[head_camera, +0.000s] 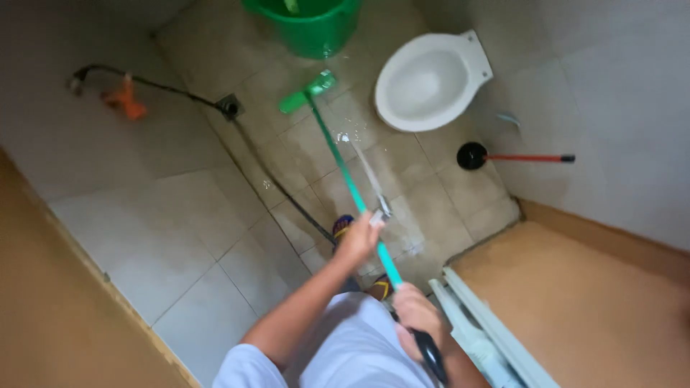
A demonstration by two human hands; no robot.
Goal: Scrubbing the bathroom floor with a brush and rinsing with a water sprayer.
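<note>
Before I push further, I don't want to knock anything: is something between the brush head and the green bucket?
Nothing visible. Only wet floor tile separates the brush head from the green bucket; the toilet sits off to the side.

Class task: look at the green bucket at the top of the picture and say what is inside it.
Inside the green bucket only a pale green piece near the rim shows, maybe a handle. The frame's top edge cuts off the rest, so any water or other contents cannot be seen.

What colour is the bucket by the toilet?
The bucket is bright green, seen in the head view, at the top edge.
</note>
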